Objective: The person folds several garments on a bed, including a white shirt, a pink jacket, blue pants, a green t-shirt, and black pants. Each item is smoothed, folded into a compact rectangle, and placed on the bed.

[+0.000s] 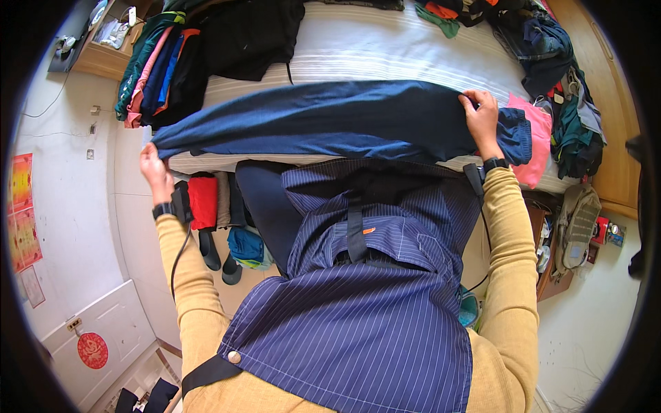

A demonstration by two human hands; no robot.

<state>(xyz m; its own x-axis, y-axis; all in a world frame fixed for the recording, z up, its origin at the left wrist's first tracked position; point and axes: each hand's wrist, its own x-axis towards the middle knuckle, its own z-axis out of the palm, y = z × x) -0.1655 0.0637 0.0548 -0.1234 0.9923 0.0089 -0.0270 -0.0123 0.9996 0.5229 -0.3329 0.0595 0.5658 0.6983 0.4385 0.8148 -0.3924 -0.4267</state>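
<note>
A pair of dark blue trousers [320, 121], folded lengthwise, stretches sideways along the near edge of the bed. My left hand [156, 170] grips its narrow left end between thumb and fingers. Near the other end, my right hand [481, 116] pinches the upper edge of the cloth. Past my right wrist, a gathered blue piece of cloth [516, 137] lies over a pink garment [534, 131]; whether it belongs to the trousers is partly hidden by my hand.
Folded clothes [155, 72] and a black garment [248, 36] lie at the bed's back left. A heap of clothes [542, 46] is at the right, on the striped bedsheet [361, 41]. Below are dark shoes [209, 250], a red cloth [203, 201] and a backpack [576, 232].
</note>
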